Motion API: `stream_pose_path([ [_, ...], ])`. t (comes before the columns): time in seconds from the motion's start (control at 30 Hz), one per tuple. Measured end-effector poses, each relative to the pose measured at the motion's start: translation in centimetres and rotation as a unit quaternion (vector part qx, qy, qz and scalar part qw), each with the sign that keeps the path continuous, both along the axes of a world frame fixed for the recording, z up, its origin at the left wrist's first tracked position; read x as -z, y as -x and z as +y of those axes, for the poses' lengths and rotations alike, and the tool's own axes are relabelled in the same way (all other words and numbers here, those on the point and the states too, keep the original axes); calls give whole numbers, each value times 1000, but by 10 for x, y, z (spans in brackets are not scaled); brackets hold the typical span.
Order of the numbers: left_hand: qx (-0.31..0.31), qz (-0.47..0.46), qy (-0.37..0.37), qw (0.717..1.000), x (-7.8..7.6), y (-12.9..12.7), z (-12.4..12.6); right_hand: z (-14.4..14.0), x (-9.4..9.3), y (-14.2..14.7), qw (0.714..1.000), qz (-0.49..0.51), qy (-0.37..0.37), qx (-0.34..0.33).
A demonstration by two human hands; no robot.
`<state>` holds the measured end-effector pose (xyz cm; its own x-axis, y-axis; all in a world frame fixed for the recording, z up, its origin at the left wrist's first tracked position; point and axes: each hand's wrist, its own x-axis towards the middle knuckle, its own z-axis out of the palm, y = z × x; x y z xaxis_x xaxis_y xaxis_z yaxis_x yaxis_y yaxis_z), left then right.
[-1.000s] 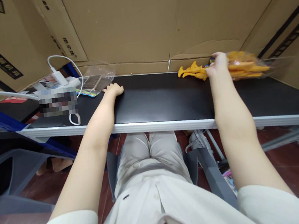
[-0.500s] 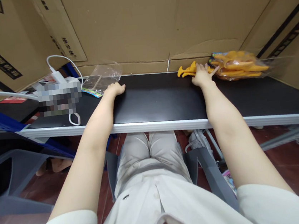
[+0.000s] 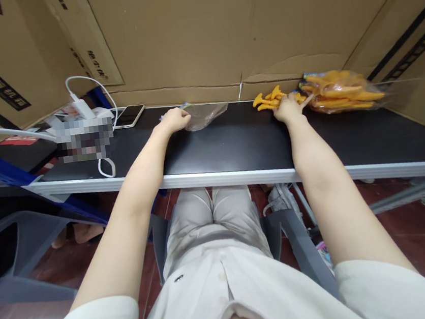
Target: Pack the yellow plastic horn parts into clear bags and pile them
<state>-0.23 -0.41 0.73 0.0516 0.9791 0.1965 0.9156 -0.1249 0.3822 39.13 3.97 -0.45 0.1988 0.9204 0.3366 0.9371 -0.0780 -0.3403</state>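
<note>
My left hand point(image 3: 175, 119) grips the edge of a clear plastic bag point(image 3: 205, 114) lying on the black table point(image 3: 234, 144) near its far edge. Loose yellow toy pieces point(image 3: 267, 99) lie by the cardboard wall, and my right hand point(image 3: 288, 108) closes on them. Just right of that hand sits a clear packet full of the same yellow toys point(image 3: 342, 94).
A phone point(image 3: 130, 115) lies face up at the far left, beside a white charger and cable point(image 3: 84, 108). Cardboard sheets point(image 3: 198, 33) wall in the table at the back and both sides. Grey chairs point(image 3: 19, 253) and a red floor lie below.
My left hand took the clear bag off the phone and drew it right toward the middle. My right hand left the toy packet and settled on the loose yellow pieces.
</note>
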Motion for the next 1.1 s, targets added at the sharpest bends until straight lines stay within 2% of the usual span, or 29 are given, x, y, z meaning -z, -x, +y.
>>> stream_pose_path([
  [0.1, -50, 48, 13, 998, 1, -7, -3, 9, 5, -5, 999, 34, -15, -7],
  [0.3, -83, 104, 35, 991, 5, -15, -9, 22, 12, -9, 996, 70, -55, -10],
  [0.47, -101, 140, 75, 982, 9, -20, -9, 22, 10, -9, 997, 72, -28, 0],
  [0.57, -63, 135, 62, 987, 9, -21, -9, 20, 7, -8, 996, 92, -19, -10],
  [0.7, 38, 91, 35, 995, 6, -22, -8, 15, 4, -3, 999, 38, -24, 4],
  [0.8, 88, 52, 18, 995, 2, -21, -10, 9, 0, 1, 1000, 5, -15, 10],
  [1.0, 104, -20, 70, 992, -10, -12, -15, -9, -13, 12, 999, 3, -35, -11],
  [1.1, 102, -29, 93, 990, -12, -6, -16, -11, -21, 16, 998, -3, -55, -11],
])
